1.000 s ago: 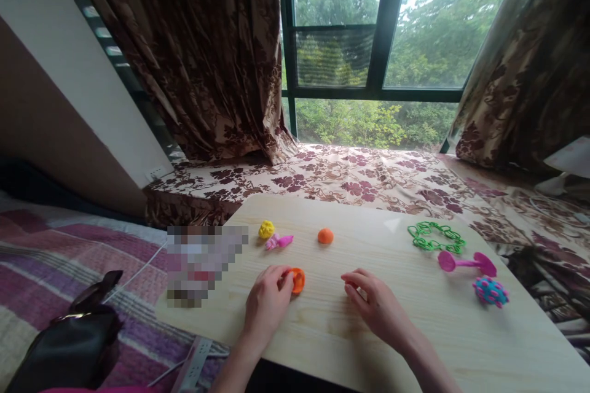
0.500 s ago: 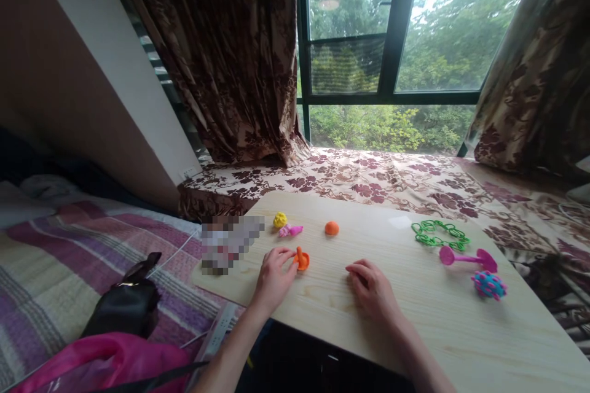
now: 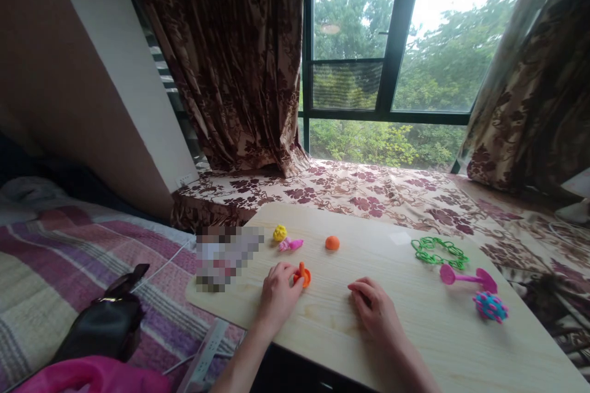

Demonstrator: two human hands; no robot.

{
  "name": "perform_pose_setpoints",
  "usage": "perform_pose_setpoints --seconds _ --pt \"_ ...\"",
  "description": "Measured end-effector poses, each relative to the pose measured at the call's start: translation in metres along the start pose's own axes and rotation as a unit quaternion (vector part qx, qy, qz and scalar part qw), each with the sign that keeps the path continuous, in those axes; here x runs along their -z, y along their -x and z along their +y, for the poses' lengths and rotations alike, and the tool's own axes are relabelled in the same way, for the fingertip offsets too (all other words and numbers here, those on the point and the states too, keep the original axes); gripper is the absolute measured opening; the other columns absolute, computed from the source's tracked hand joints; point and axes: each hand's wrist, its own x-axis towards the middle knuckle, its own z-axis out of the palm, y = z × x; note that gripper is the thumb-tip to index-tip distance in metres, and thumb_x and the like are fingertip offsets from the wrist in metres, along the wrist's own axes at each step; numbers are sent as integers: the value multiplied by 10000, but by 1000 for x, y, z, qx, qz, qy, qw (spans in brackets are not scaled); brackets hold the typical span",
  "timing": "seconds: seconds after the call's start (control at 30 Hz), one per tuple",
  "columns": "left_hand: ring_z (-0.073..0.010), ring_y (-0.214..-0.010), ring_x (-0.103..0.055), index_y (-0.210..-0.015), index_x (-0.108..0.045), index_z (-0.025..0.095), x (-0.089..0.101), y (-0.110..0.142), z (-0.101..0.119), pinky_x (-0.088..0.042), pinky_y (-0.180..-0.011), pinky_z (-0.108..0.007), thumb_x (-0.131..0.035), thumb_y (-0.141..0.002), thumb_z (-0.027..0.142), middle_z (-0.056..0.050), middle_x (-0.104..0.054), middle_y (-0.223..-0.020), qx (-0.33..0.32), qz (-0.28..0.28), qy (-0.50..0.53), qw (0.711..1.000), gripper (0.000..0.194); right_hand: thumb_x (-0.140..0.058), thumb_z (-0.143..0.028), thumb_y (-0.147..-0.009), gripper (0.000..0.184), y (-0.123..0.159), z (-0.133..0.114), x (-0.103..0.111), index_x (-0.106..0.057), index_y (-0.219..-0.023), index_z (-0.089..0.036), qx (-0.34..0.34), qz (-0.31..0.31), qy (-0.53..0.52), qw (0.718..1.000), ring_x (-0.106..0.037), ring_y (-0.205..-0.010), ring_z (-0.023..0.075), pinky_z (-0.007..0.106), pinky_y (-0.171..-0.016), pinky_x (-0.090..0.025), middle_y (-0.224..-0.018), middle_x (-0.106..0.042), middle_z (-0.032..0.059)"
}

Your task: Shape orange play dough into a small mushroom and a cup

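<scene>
Our left hand (image 3: 279, 291), fingers partly curled, touches the orange toy piece (image 3: 306, 279) on the table (image 3: 332, 325); we cannot tell how firmly. Our right hand (image 3: 377, 307) rests half-open, visibly holding nothing.

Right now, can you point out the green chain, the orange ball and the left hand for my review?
Green chain (image 3: 417, 247): head view, on the links at its left end.
Orange ball (image 3: 332, 243): head view, middle of its visible side.
Left hand (image 3: 279, 290): head view, back of the hand.
</scene>
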Motion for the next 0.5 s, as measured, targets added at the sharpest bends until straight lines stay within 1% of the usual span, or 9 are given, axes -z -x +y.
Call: perform_pose_setpoints --seconds 0.1,0.17,0.23,0.3,0.33,0.37,0.4,0.43,0.5 --pt "-203 -852 -550 -828 -646 203 -1 -3 -3 -428 -789 -337 -519 -728 234 -51 -596 -852 11 -9 28 999 165 -422 -288 -856 259 -2 1 -3 -658 -866 -182 -6 -8 -4 1000 -573 -815 200 324 -754 -465 -858 -612 77" --pt "-205 -844 -549 -794 -645 200 -1 -8 -4 -427 -793 -340 -534 -711 226 -49 -597 -839 24 -10 59 998 141 -426 -289 -857 251 -4 4 -5 -652 -876 -182 -12 -14 -10 1000 -570 -828 203 330 -767 -463 -872 -609 80" --pt "-211 -865 -548 -761 -643 197 3 -12 -1 -418 -816 -344 -558 -692 228 -50 -604 -850 43 -4 107 993 114 -430 -287 -859 238 -5 7 -6 -638 -904 -182 -25 -19 -27 999 -570 -832 201 324 -763 -468 -884 -603 79" --pt "-218 -927 -543 -774 -645 189 11 -16 6 -391 -870 -345 -571 -697 250 -58 -620 -899 79 -1 189 979 123 -432 -285 -862 228 -8 6 -6 -615 -951 -183 -43 -19 -62 997 -575 -815 189 298 -725 -484 -887 -594 74" --pt "-212 -940 -549 -819 -647 191 17 -17 11 -387 -880 -337 -553 -726 273 -54 -633 -915 105 -31 250 962 155 -432 -281 -863 226 -9 3 -5 -601 -979 -186 -50 -20 -82 995 -579 -802 181 282 -701 -491 -886 -590 71" --pt "-207 -919 -565 -857 -648 193 23 -18 17 -403 -858 -327 -533 -751 301 -49 -651 -900 140 -82 318 934 190 -438 -276 -862 227 -12 -1 -3 -587 -1012 -192 -51 -20 -98 994 -580 -806 176 275 -704 -493 -896 -586 69" --pt "-206 -905 -577 -894 -649 191 29 -18 23 -414 -841 -321 -516 -769 324 -49 -664 -889 170 -130 381 899 226 -452 -265 -857 226 -15 -8 -1 -574 -1036 -202 -44 -24 -103 993 -577 -814 171 273 -722 -489 -916 -581 66" --pt "-204 -901 -580 -937 -644 185 34 -17 29 -414 -839 -318 -505 -782 332 -51 -668 -899 187 -164 436 865 255 -469 -248 -849 222 -19 -17 1 -566 -1046 -211 -31 -35 -107 993 -572 -829 169 273 -740 -485 -936 -575 64" --pt "-198 -905 -577 -964 -644 174 43 -16 40 -400 -854 -310 -516 -786 326 -53 -673 -907 211 -195 496 819 267 -516 -217 -820 255 -29 -38 6 -554 -1072 -235 1 -51 -108 993 -550 -912 174 280 -808 -465 -1030 -546 65"
